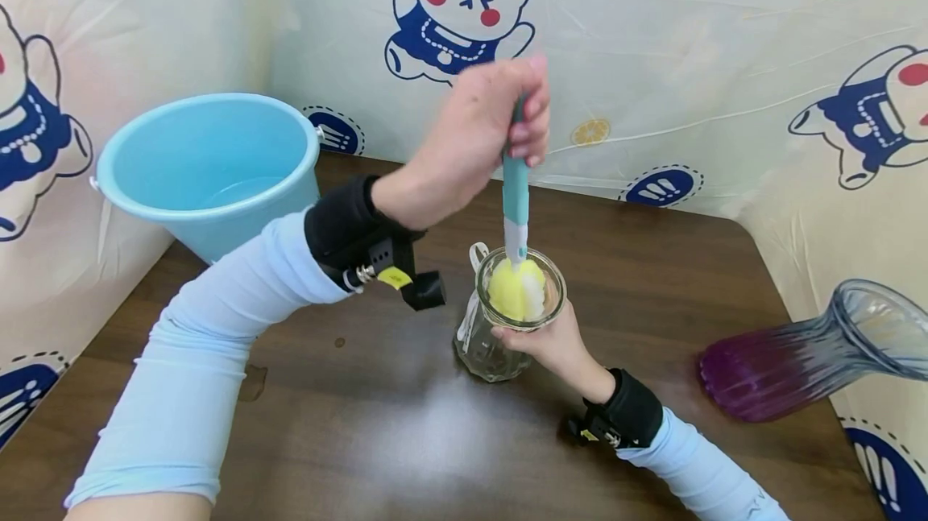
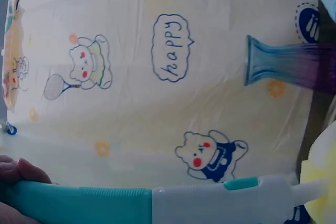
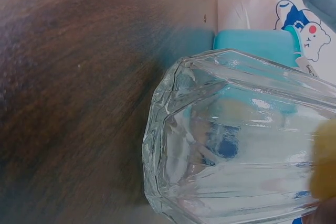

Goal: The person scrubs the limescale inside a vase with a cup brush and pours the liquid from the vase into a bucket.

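It was a curtained corner, homelike but rigged like a recording booth: pale sheeting [image 1: 645,46] printed with cartoon bears rose behind and beside a brown bench [image 1: 362,440], and a camera [image 1: 424,291] was strapped at each wrist. The brush [image 1: 515,195], glass jar [image 1: 493,358] and blue bucket [image 1: 217,231] were household wares. The kind of building could not be told.

A: What's the jar [image 1: 487,349] made of?
B: Clear glass, glossy and faceted. The vase [image 1: 779,368] is glass too, ribbed and shiny.
A: And the brush [image 1: 516,199]?
B: Its handle [image 2: 105,205] looks like smooth plastic with fine ridges; the sponge [image 1: 511,295] is matt.
A: Bucket [image 1: 206,142]?
B: Smooth plastic, faint sheen.
A: Table [image 1: 391,440]?
B: Wood-grained, glossy.
A: Sheet [image 1: 631,54]?
B: Thin, creased, slightly shiny, like plastic film.
A: Sleeve [image 1: 170,380]?
B: Matt, wrinkled cloth; the strap [image 1: 341,223] looks like dull fabric.
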A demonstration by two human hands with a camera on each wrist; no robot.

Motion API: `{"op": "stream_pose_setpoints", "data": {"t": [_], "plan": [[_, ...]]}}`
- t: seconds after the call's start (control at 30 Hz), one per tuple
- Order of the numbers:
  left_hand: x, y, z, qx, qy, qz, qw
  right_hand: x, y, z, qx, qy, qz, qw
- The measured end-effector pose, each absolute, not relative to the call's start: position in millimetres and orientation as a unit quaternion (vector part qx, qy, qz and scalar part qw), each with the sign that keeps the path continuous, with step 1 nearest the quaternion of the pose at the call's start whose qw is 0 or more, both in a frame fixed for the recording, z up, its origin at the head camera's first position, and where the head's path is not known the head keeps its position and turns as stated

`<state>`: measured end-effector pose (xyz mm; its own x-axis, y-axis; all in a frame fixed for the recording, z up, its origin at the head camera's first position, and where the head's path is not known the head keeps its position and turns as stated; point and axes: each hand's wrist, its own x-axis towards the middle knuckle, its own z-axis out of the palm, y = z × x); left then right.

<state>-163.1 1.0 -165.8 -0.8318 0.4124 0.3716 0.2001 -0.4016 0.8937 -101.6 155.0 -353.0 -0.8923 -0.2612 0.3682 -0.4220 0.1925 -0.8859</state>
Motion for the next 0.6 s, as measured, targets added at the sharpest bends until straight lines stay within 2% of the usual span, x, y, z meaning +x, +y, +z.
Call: {"op": "stream_pose_setpoints", "data": {"t": [0.13,0.33,0.47,0.6], "plan": [[-160,9,-200,0.306,0.564,0.764,0.066,-102,154,-353,0.222,-0.769,0.595,0.074],[-154,16,-239,0.294,0.584,0.748,0.115,-104,154,-352,0.229,-0.770,0.590,0.082],[-152,16,-246,0.313,0.578,0.739,0.147,-102,154,-352,0.232,-0.772,0.586,0.084],[-154,12,-241,0.365,0.575,0.698,0.222,-99,154,-348,0.218,-0.785,0.573,0.089]]}}
